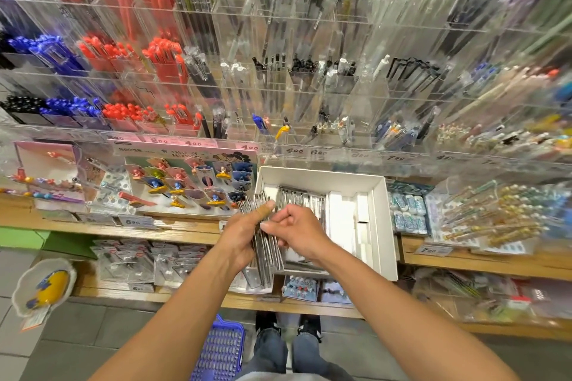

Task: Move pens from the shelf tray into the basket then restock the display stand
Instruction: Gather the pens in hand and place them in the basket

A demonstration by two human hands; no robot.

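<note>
Pens (266, 244), a clear-barrelled bundle, are lying lengthwise in the left hand (240, 235), which is gripping them above the white shelf tray (383, 226); the right hand (297, 230) is pinching one at the bundle's edge. The blue basket (221, 349) is waiting directly below, nearer the left arm.

Shop aisle: wooden shelves (173, 227), grey tiled floor (80, 337), stock packed on shelves.

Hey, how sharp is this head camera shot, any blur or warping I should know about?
Head view: middle is fairly sharp, the left hand gripping a bundle of pens and the white tray read clearly; the right edge of the acrylic display stand smears with motion blur; wide-angle lens bows the shelf lines.
</note>
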